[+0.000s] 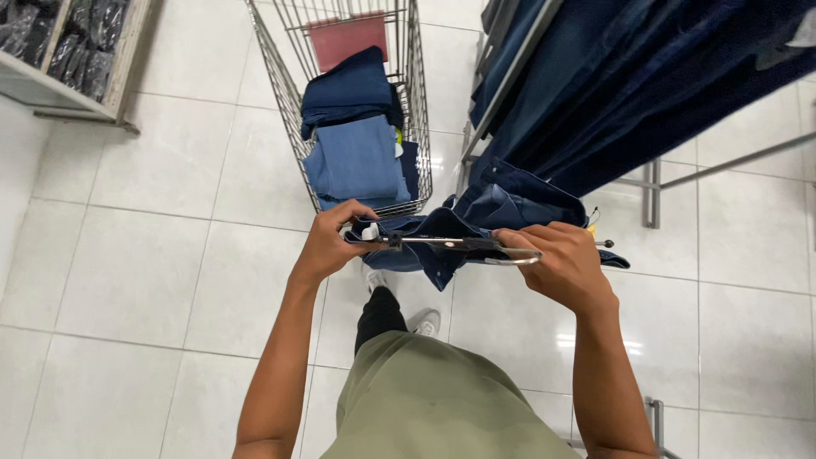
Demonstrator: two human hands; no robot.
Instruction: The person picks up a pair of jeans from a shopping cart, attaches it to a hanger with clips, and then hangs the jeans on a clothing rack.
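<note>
Here we grip a metal clip hanger (459,245) w/ dark jeans (493,212): left hand (331,242) & right hand (565,263) both clenched on it, near the cart (276,76).

Two hands are in view, a left hand (330,242) and a right hand (561,263), with one metal clip hanger (459,245) and one dark blue garment (484,223) between them. One wire cart (276,81) carries three folded denim pieces: one dark (348,89), one lighter blue (357,157) and one dark under it (410,166), plus one red panel (347,38). One clothes rack (510,76) and one shelf (68,89) stand at the sides, and two shoes (425,321) show below.
</note>
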